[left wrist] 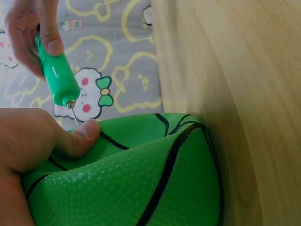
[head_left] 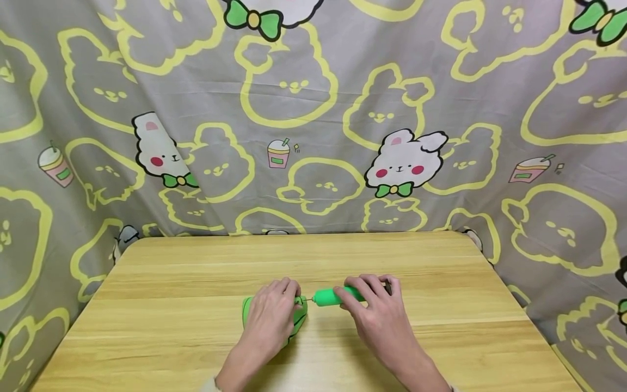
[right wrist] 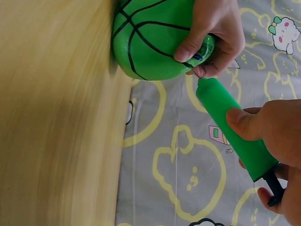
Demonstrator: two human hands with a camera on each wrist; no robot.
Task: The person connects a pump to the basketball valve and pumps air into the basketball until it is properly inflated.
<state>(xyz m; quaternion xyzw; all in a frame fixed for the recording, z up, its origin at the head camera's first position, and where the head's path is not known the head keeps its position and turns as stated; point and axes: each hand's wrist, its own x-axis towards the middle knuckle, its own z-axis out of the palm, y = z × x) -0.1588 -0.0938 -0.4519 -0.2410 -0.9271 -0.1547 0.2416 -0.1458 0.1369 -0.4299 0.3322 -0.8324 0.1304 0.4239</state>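
A green ball with black lines (right wrist: pixel 150 44), dented and partly deflated, rests on the wooden table. My left hand (head_left: pixel 272 314) grips it, thumb and fingers pinching a fold on its right side, as the right wrist view shows. My right hand (head_left: pixel 377 310) holds a green hand pump (head_left: pixel 327 297) with fingers round its barrel. The black handle (right wrist: pixel 273 188) sits at the pump's rear, near my right fingers. From the pump's front a thin metal needle (left wrist: pixel 74 115) reaches the ball beside my left thumb. How deep its tip lies is hidden.
The wooden table (head_left: pixel 186 272) has rounded far corners. Behind it and along both sides hangs a grey curtain (head_left: pixel 313 141) printed with yellow outlines, white rabbits and drink cups.
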